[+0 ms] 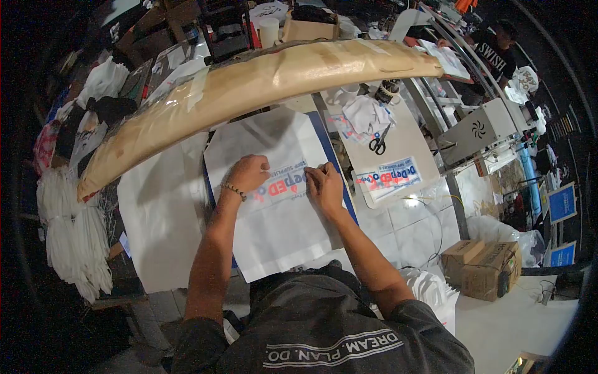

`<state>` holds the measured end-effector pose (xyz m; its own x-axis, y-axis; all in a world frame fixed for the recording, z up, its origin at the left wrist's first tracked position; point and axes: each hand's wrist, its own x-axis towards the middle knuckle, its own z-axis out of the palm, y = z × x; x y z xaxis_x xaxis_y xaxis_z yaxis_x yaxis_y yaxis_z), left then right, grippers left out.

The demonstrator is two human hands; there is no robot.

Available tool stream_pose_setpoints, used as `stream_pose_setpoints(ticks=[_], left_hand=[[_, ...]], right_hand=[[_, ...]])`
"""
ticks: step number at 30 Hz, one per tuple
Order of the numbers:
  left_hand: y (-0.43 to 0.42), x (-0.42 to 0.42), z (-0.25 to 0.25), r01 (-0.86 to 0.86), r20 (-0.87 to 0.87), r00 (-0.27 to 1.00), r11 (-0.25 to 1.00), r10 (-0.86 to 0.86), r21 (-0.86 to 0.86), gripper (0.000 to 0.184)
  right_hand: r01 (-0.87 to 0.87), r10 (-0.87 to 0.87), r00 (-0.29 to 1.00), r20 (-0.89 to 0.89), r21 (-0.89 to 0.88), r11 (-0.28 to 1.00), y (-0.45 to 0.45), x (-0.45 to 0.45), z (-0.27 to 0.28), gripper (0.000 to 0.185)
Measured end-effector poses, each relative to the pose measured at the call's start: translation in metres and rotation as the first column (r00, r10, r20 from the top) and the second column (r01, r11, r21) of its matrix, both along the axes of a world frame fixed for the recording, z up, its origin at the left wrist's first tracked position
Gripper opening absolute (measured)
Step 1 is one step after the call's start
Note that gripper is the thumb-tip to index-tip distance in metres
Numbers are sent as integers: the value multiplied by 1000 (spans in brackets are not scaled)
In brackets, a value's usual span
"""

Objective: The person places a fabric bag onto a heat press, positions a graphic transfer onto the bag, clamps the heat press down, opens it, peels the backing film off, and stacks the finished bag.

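Note:
A large white sheet (274,230) lies over a blue-edged board (326,138) in front of me. On it is a printed transfer (283,181) with red and blue lettering. My left hand (250,173), with a beaded bracelet at the wrist, is at the print's left end, fingers bent together; what they hold, if anything, is too small to tell. At the print's right end my right hand (324,187) has its fingertips pinched together, and anything between them is hidden.
A long tan wrapped roll (268,78) arches across beyond the sheet. Black scissors (377,144) and another print (398,173) lie on a pale board at the right. Farther off are cardboard boxes (492,268), white bundles (59,230) and a person (493,56).

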<state>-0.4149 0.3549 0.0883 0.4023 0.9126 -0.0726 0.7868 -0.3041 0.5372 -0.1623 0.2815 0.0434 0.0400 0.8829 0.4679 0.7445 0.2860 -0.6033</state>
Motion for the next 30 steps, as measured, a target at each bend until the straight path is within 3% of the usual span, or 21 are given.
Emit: stream_pose_setpoints(ticks=[2, 4, 9, 11, 12, 16, 19, 21, 23, 24, 25, 27, 30], left_hand=[[-2, -8, 6, 32, -56, 998, 999, -31, 32, 25], [-17, -15, 45, -89, -205, 973, 992, 107, 93, 33], [-50, -39, 86, -68, -82, 993, 969, 90, 238, 42], [-74, -36, 127, 64, 74, 995, 997, -66, 31, 41], [-84, -37, 138, 153, 95, 983, 988, -156, 35, 46], [-113, -26, 205, 211, 108, 975, 966, -196, -148, 48], [-127, -27, 241, 294, 5, 956, 956, -294, -17, 57], [-139, -29, 268, 397, -19, 915, 890, -403, 224, 58], [-162, -19, 328, 362, 77, 917, 898, -392, 249, 46], [-185, 4, 338, -140, 374, 925, 974, 64, 180, 41], [-195, 11, 351, -225, 379, 916, 948, 129, 223, 43], [-179, -7, 376, -6, 156, 983, 839, -94, 544, 47], [-132, -22, 410, -23, 58, 998, 664, -31, 747, 53]], right_hand=[[4, -4, 1000, -8, -3, 1000, 0, -1, 1, 17], [7, -7, 1000, -3, -11, 1000, -1, 0, 1, 17], [9, -10, 1000, -7, -22, 1000, -1, -2, 3, 18], [8, -8, 1000, -6, -37, 999, -1, -2, 3, 18], [9, -9, 1000, 6, -40, 999, -1, -1, 2, 19], [5, -5, 1000, 14, -16, 1000, -2, 0, 6, 18], [-4, 5, 1000, 17, -35, 999, -3, 0, 7, 19], [-4, 5, 1000, 3, -39, 999, -4, 1, 10, 18], [-5, 4, 1000, -12, -42, 999, -6, 1, 13, 17], [-9, 8, 999, -32, -32, 999, -6, 1, 13, 18], [-14, 13, 999, -51, -21, 1000, -7, 1, 13, 19], [-23, 23, 999, -44, -7, 1000, -8, 2, 14, 21], [-28, 28, 999, -42, 12, 1000, -9, 1, 14, 23]])
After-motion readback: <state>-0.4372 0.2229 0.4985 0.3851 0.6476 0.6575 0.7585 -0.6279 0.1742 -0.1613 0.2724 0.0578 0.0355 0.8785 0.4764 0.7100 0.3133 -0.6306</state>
